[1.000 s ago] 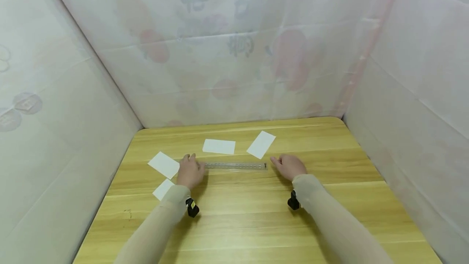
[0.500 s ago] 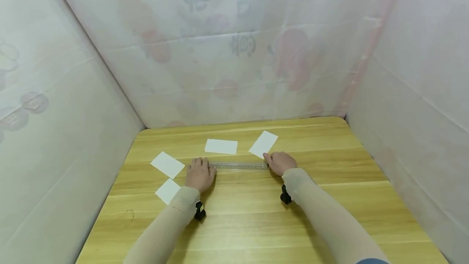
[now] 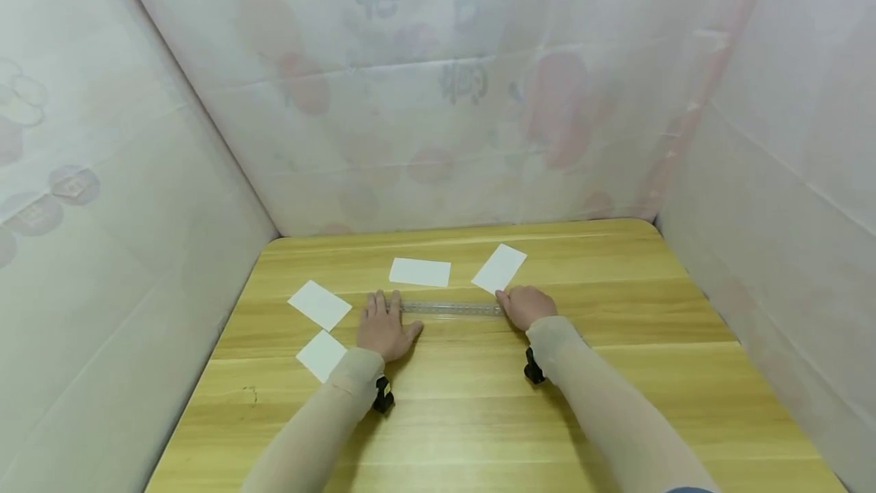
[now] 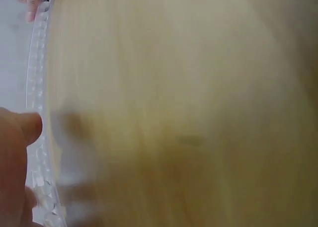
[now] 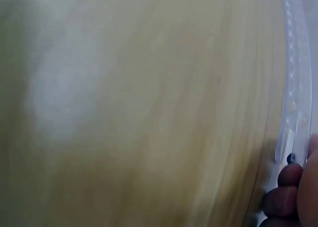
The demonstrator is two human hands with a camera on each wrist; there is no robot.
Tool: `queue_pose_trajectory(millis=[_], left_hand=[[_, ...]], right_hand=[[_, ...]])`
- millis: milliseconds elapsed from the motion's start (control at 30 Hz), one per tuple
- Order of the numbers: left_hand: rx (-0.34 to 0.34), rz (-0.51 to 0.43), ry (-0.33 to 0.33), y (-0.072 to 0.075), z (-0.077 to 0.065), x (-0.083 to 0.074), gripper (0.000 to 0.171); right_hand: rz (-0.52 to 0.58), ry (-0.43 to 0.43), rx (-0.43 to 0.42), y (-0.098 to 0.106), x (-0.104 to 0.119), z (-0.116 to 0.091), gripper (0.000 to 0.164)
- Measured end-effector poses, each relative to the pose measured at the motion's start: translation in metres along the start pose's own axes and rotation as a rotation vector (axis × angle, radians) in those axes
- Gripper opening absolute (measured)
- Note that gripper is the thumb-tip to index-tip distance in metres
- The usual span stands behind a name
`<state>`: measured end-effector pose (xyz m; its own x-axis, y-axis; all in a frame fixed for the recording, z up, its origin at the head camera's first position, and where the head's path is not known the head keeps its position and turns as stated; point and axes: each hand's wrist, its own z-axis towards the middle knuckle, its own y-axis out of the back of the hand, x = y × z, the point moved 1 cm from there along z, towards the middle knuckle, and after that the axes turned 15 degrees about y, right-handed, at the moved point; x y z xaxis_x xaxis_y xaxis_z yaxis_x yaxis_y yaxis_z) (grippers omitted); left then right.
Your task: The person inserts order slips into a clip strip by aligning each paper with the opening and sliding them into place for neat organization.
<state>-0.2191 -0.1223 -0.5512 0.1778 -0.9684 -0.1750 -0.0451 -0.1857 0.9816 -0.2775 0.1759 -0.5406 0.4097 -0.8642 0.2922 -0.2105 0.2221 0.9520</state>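
A long, narrow, see-through plastic strip (image 3: 448,309) lies crosswise on the table, with a row of round shapes along it. My left hand (image 3: 383,329) rests at its left end, fingers spread and fairly straight, thumb out to the right. The left wrist view shows the strip (image 4: 37,78) running up past my left thumb (image 4: 31,127) towards the other hand. With curled fingers, my right hand (image 3: 528,306) pinches the strip's right end. A small dark spot (image 5: 291,158) sits at that end in the right wrist view, right by my fingertips.
White cards lie around the strip: one upper left (image 3: 319,305), one lower left (image 3: 322,355) beside my left sleeve, one behind the middle (image 3: 420,272), and a tilted one (image 3: 499,268) behind my right hand. Cloth walls (image 3: 424,135) enclose the wooden table (image 3: 465,417).
My right hand has moved left onto the strip's right end and taken hold. My left hand has shifted right, and its fingers and thumb have spread. The view has shifted slightly.
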Motion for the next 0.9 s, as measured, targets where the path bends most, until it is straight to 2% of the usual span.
queue_pose_trajectory(millis=[67, 167, 233, 400, 533, 733, 900], left_hand=[[0.006, 0.031, -0.014, 0.001, 0.000, -0.002, 0.083], [0.016, 0.065, -0.027, 0.001, 0.000, -0.005, 0.081], [0.012, 0.088, -0.039, 0.000, 0.000, -0.007, 0.080], [-0.023, 0.151, -0.090, -0.005, -0.002, -0.017, 0.081], [-0.034, 0.257, -0.120, -0.004, -0.004, -0.026, 0.081], [-0.002, 0.350, -0.144, 0.009, -0.011, -0.043, 0.082], [0.016, 0.419, -0.147, 0.010, -0.016, -0.052, 0.083]], right_hand=[[-0.091, 0.039, 0.029, 0.000, 0.002, -0.001, 0.046], [-0.222, 0.101, 0.063, -0.002, 0.002, -0.003, 0.023], [-0.263, 0.116, 0.066, -0.003, 0.002, -0.004, 0.013], [-0.254, 0.092, 0.041, -0.001, -0.007, -0.012, 0.024], [-0.257, 0.100, 0.035, -0.001, -0.017, -0.014, 0.022], [-0.302, 0.125, 0.031, 0.000, -0.031, -0.019, 0.017], [-0.316, 0.161, 0.030, 0.005, -0.037, -0.025, 0.015]])
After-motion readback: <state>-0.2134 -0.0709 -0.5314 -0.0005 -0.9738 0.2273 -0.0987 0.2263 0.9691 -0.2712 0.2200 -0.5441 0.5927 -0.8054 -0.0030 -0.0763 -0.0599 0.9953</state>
